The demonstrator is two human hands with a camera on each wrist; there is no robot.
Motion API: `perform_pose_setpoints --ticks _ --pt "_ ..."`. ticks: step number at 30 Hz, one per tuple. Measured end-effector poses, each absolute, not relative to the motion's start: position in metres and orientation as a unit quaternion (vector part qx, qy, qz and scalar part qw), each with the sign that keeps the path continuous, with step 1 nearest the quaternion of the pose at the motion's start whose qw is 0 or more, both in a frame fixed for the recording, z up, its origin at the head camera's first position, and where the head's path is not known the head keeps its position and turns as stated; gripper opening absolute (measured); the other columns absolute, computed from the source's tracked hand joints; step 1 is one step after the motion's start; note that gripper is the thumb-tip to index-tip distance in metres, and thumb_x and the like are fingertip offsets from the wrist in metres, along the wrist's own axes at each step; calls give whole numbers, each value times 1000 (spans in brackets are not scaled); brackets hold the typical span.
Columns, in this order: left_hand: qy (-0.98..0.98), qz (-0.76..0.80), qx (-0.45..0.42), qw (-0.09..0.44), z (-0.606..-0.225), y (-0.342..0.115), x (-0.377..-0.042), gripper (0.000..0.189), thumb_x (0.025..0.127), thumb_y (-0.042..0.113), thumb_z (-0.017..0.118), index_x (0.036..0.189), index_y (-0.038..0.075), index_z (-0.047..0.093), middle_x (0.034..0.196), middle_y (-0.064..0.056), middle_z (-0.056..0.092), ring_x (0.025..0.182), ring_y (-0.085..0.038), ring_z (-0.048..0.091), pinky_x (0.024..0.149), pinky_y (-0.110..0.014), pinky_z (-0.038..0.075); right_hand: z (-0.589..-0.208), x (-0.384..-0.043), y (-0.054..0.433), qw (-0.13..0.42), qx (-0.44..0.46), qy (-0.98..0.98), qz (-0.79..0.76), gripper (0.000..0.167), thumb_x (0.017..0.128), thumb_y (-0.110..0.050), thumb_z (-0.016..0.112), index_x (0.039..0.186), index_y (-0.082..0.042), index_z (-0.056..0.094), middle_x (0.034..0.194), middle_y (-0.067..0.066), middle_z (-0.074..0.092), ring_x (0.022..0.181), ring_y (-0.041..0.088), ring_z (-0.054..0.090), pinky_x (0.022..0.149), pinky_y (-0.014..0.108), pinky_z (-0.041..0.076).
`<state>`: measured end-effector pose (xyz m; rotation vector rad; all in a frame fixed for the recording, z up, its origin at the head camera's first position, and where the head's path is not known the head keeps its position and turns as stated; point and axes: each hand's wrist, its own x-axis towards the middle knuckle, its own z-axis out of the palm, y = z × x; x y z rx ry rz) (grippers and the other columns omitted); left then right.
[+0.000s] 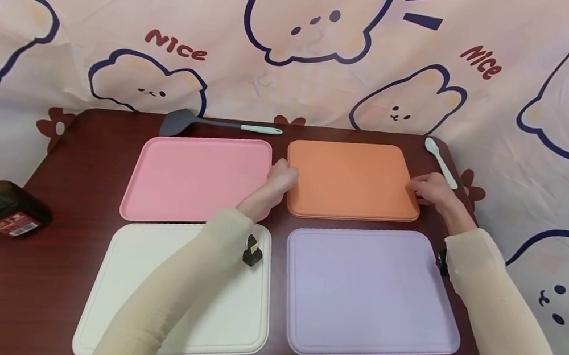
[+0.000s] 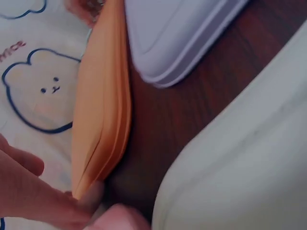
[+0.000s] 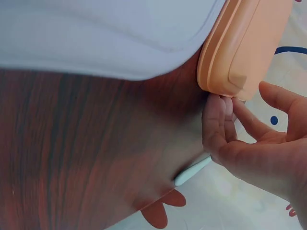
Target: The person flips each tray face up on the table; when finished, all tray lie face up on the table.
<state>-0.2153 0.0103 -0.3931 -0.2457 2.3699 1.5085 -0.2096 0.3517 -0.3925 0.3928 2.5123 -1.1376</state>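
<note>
An orange tray (image 1: 353, 181) lies at the back right of the dark wooden table, with a double-layered edge in the wrist views. At its left end my left hand (image 1: 283, 176) touches the edge with its fingertips; the pink tray (image 1: 202, 178) is just beside this hand. My right hand (image 1: 432, 189) is at the orange tray's right end. In the right wrist view its fingers (image 3: 218, 120) touch the short edge, and the thumb stands apart. A purple tray (image 1: 371, 291) lies in front of the orange one. Below my left forearm lies a white tray (image 1: 229, 321).
A grey spatula (image 1: 182, 122) with a pale green handle end lies behind the pink tray. At the back right corner rests a pale spoon (image 1: 440, 161). A dark bottle (image 1: 9, 205) is at the left. Patterned cloth (image 1: 313, 94) hangs around the table (image 1: 0, 293).
</note>
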Motion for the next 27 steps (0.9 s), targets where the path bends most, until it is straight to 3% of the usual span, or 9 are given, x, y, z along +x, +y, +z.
perform_pose_setpoints --ticks 3,7,20,24,27 --pt "864 474 -100 139 -394 16 -215 38 91 11 41 123 -6 52 125 -25 48 121 -40 39 102 -45 33 -395 -210 351 179 152 880 -414 52 100 -19 45 136 18 38 135 33 41 116 37 47 99 47 44" --pt "879 443 -126 126 -396 22 -216 37 91 11 44 122 -5 54 126 -27 47 121 -41 39 102 -46 33 -398 -211 352 167 169 874 -424 50 100 -19 45 136 16 40 135 31 42 115 34 48 99 45 44" --pt "861 469 -147 131 -399 24 -216 35 91 10 44 120 -4 57 127 -27 44 121 -40 36 102 -46 31 -398 -213 350 157 202 853 -454 53 99 -16 45 139 17 35 143 33 35 128 39 39 105 47 37" --pt "843 496 -154 142 -398 20 -218 35 93 11 42 123 -2 56 128 -24 47 122 -38 39 104 -45 31 -397 -211 352 159 206 849 -459 53 100 -17 45 140 16 34 142 31 36 124 35 43 105 45 38" --pt "823 525 -162 142 -396 17 -219 34 92 9 41 120 -3 55 119 -18 51 117 -33 42 103 -42 33 -396 -211 354 163 205 851 -455 53 100 -19 46 139 15 36 140 29 39 112 27 49 102 40 42"
